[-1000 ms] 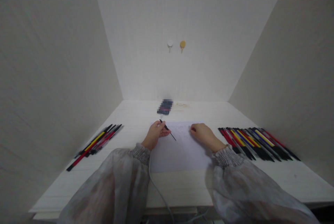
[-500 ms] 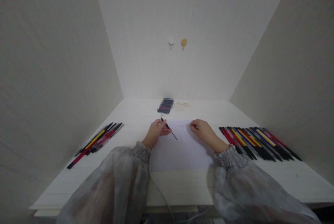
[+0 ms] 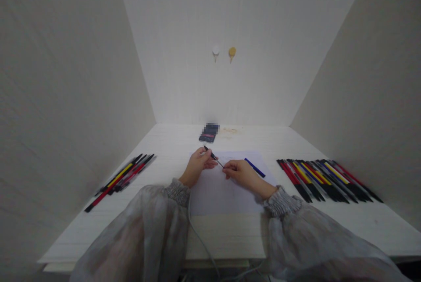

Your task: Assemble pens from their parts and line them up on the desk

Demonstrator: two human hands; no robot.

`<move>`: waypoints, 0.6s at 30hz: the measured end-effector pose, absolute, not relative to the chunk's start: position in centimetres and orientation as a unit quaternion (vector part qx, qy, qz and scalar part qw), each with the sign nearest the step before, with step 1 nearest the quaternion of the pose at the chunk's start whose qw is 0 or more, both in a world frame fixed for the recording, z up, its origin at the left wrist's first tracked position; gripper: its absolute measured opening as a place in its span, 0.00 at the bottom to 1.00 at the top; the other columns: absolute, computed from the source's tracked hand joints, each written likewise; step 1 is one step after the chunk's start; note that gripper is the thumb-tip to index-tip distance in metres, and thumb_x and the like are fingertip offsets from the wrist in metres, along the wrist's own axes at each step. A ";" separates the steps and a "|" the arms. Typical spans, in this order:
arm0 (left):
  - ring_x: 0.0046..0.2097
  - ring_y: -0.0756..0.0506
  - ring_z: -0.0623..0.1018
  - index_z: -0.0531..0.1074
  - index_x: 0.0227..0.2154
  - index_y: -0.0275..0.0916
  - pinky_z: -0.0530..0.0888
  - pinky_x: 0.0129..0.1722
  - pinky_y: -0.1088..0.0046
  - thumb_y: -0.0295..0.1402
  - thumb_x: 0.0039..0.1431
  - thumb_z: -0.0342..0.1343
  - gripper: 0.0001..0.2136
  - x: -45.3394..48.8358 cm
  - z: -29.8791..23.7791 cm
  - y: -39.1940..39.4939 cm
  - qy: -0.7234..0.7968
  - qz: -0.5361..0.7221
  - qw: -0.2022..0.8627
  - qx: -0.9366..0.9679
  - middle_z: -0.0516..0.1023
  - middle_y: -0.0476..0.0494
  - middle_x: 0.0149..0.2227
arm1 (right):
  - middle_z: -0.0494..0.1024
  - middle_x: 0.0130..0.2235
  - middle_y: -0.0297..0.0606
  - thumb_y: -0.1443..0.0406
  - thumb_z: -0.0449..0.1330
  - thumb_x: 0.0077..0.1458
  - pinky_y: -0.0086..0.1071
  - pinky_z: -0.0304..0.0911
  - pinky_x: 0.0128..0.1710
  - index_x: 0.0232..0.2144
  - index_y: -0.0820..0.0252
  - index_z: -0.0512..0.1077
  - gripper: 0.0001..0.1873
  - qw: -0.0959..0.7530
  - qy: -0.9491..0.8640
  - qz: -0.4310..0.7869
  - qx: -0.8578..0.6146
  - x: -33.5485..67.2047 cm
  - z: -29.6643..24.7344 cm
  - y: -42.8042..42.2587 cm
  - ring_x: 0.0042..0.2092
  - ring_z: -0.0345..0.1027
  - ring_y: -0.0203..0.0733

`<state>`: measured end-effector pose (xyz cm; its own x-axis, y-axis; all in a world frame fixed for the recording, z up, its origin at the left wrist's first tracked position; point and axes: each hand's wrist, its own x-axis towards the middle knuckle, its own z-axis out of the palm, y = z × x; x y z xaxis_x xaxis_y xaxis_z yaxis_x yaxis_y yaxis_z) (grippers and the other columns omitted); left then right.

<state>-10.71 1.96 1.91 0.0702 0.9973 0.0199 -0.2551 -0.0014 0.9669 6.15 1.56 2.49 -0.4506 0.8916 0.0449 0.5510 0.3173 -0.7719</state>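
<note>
My left hand (image 3: pixel 197 165) is closed round a thin black pen part (image 3: pixel 213 156) that points right and down over a white sheet of paper (image 3: pixel 226 190). The fingers of my right hand (image 3: pixel 241 173) pinch at the thin tip of that part, and a blue pen barrel (image 3: pixel 255 168) sticks out behind this hand. Both hands meet over the far half of the sheet.
A row of several black, red, yellow and blue pens (image 3: pixel 325 179) lies at the right of the white desk (image 3: pixel 230 238). A smaller bunch of pens (image 3: pixel 123 176) lies at the left. A dark phone (image 3: pixel 208 133) sits at the back. Walls enclose three sides.
My right hand moved left from the sheet's right edge to the pen part's tip. A blue barrel now shows behind it. My left hand stayed put.
</note>
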 end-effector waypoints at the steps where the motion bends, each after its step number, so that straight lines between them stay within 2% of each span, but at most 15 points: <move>1: 0.24 0.52 0.74 0.59 0.27 0.36 0.70 0.21 0.80 0.39 0.48 0.53 0.12 -10.8 1.8 2.1 0.413 0.553 0.570 0.446 0.75 0.44 0.27 | 0.74 0.22 0.36 0.63 0.52 0.46 0.23 0.52 0.22 0.26 0.64 0.70 0.10 0.236 -0.775 0.350 -0.470 6.3 2.6 1.6 0.22 0.62 0.31; 8: 0.22 0.54 0.73 0.62 0.25 0.35 0.68 0.22 0.80 0.40 0.48 0.52 0.12 -11.5 1.6 2.6 0.461 0.589 0.509 0.426 0.73 0.47 0.24 | 0.72 0.20 0.34 0.63 0.53 0.45 0.23 0.50 0.21 0.23 0.64 0.70 0.10 0.200 -0.792 0.305 -0.490 6.9 2.6 1.7 0.21 0.59 0.30; 12: 0.13 0.55 0.64 0.65 0.19 0.35 0.60 0.15 0.80 0.42 0.47 0.51 0.14 -11.6 1.9 2.2 0.542 0.487 0.430 0.533 0.66 0.52 0.12 | 0.67 0.15 0.31 0.63 0.53 0.45 0.24 0.49 0.19 0.21 0.64 0.69 0.09 0.198 -0.786 0.274 -0.518 7.6 2.6 2.3 0.18 0.56 0.30; 15: 0.13 0.53 0.64 0.68 0.25 0.36 0.59 0.16 0.78 0.39 0.43 0.54 0.11 -11.3 2.2 1.7 0.593 0.391 0.341 0.615 0.66 0.53 0.12 | 0.65 0.13 0.30 0.64 0.54 0.44 0.23 0.49 0.18 0.19 0.64 0.68 0.09 0.194 -0.768 0.287 -0.538 8.0 3.0 2.6 0.17 0.55 0.29; 18: 0.18 0.50 0.69 0.67 0.33 0.37 0.62 0.22 0.76 0.32 0.40 0.57 0.13 -11.1 2.2 1.1 0.594 0.360 0.260 0.671 0.68 0.53 0.13 | 0.64 0.12 0.29 0.64 0.54 0.43 0.23 0.50 0.18 0.17 0.63 0.66 0.08 0.183 -0.757 0.308 -0.546 8.1 3.2 2.7 0.15 0.54 0.28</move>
